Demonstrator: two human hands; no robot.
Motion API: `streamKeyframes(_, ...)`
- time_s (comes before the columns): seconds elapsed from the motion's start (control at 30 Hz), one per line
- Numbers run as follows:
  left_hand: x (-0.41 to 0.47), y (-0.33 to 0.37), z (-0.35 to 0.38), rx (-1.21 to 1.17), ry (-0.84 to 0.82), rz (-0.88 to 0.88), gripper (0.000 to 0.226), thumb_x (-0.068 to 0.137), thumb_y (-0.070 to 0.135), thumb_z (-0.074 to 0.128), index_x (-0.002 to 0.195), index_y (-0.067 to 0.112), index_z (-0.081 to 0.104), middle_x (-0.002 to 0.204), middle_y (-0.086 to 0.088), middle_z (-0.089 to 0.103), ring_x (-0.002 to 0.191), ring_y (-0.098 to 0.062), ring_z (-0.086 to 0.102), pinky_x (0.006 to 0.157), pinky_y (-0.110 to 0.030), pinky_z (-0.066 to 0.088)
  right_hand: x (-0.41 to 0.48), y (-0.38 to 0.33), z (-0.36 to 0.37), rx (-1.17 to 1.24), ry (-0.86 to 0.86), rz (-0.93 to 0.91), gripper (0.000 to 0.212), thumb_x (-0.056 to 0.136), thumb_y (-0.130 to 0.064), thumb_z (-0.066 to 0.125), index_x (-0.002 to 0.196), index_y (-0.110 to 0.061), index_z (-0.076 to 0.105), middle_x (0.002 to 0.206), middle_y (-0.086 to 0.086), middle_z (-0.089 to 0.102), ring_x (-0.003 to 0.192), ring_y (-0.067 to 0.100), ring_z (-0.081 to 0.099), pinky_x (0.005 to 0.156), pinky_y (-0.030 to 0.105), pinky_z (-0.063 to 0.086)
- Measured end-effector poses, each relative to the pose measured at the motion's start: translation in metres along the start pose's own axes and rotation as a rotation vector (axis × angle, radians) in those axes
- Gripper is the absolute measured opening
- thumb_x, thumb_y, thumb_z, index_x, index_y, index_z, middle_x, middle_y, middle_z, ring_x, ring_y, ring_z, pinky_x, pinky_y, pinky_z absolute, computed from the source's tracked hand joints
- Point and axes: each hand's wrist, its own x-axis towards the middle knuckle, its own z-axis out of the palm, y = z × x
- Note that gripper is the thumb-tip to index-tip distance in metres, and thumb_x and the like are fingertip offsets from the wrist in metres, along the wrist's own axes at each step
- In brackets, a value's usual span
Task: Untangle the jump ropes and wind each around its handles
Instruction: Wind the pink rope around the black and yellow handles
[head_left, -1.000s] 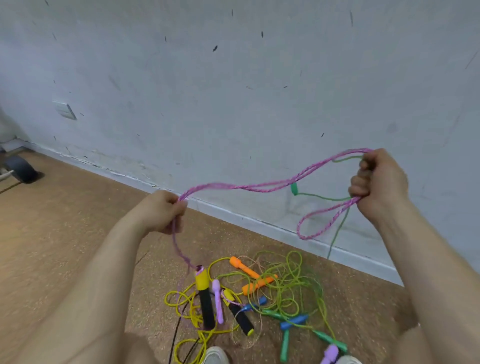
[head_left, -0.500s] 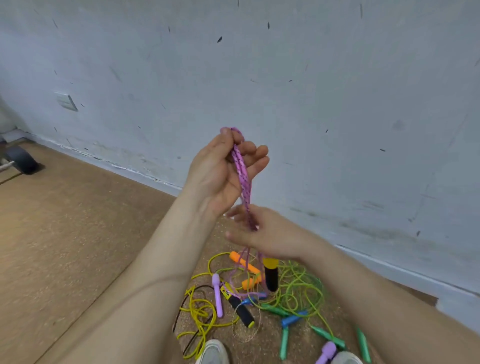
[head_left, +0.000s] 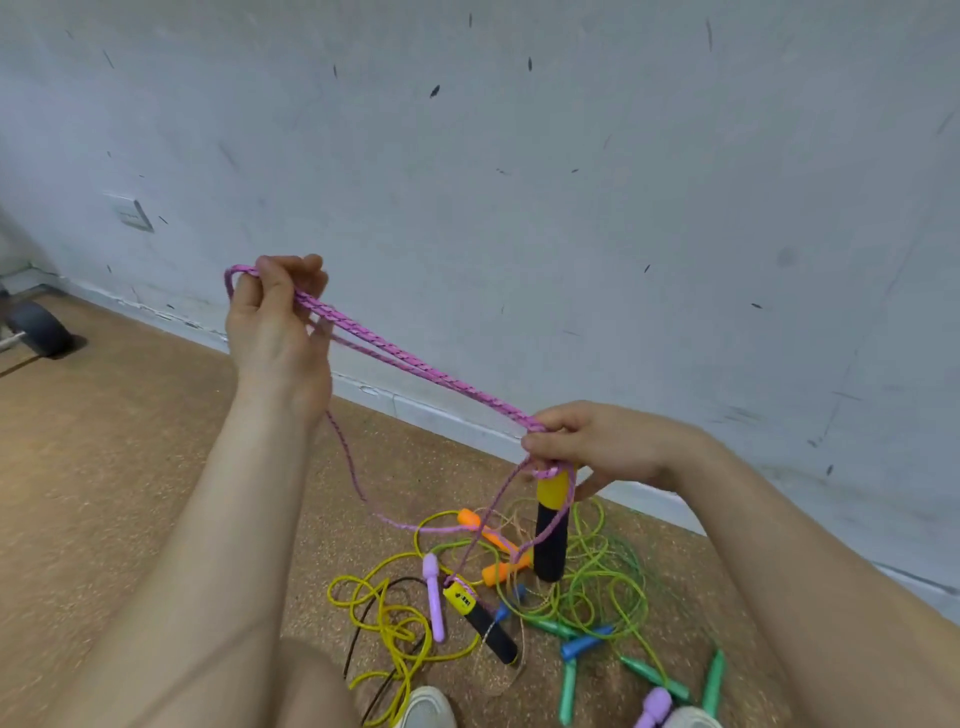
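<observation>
left hand (head_left: 275, 322) sits up-left and right hand (head_left: 597, 447) lower-right with the rope (head_left: 415, 364) stretched between them, one handle (head_left: 550, 525) hanging upright just under the right hand, the second handle (head_left: 478, 618) lying left of it in the tangle (head_left: 587, 571) on the floor (head_left: 104, 467), wall (head_left: 571, 208) behind, shoe (head_left: 426, 709) nearest.

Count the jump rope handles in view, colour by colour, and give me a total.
Yellow-and-black handles: 2
Orange handles: 2
Light purple handles: 2
Blue handles: 2, one partly hidden
Green handles: 4
Total: 14
</observation>
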Motion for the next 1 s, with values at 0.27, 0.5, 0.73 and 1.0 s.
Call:
streamKeyframes(0.27, 0.020, -0.016, -0.031, 1.160, -0.237, 0.272, 0.047, 0.086, 0.076, 0.030, 0.087, 0.043, 0.064, 0.131, 0.011, 0.057, 0.139, -0.011, 0.032, 0.113, -0.046, 0.027, -0.029, 0.010, -0.032, 0.608, -0.132, -0.120, 0.026, 0.088, -0.034, 0.066, 0.082, -0.009, 0.059, 0.063, 0.012, 0.053, 0.052, 0.024, 0.053, 0.057, 0.033, 0.049)
streamKeyframes(0.5, -0.005, -0.023, -0.031, 1.075, -0.604, -0.138, 0.079, 0.077, 0.074, 0.052, 0.144, 0.044, 0.023, 0.140, 0.007, 0.047, 0.119, -0.017, 0.056, 0.104, -0.044, 0.041, -0.031, 0.004, -0.035, 0.731, -0.007, -0.186, 0.021, 0.089, -0.029, 0.056, 0.089, -0.011, 0.066, 0.095, 0.017, 0.069, 0.051, 0.017, 0.054, 0.038, 0.021, 0.043)
streamKeyframes(0.73, -0.017, -0.012, 0.001, 0.437, -0.117, -0.210, 0.031, 0.098, 0.032, 0.048, 0.122, 0.013, 0.053, 0.071, -0.006, 0.065, 0.044, -0.014, 0.057, 0.046, -0.022, 0.051, -0.024, -0.008, -0.020, 0.368, 0.265, -0.115, 0.021, 0.096, -0.020, 0.055, 0.098, -0.004, 0.069, 0.051, 0.010, 0.053, 0.039, 0.019, 0.046, 0.042, 0.024, 0.041)
streamKeyframes(1.0, -0.027, -0.002, 0.022, -0.117, -0.125, -0.115, 0.012, 0.097, 0.025, 0.053, 0.091, 0.021, 0.062, 0.075, 0.004, 0.063, 0.066, -0.010, 0.064, 0.070, -0.024, 0.055, -0.023, -0.005, -0.028, -0.651, 0.546, -0.097, 0.030, 0.092, -0.026, 0.052, 0.121, -0.029, 0.059, 0.065, -0.015, 0.043, 0.078, 0.015, 0.047, 0.066, 0.029, 0.036)
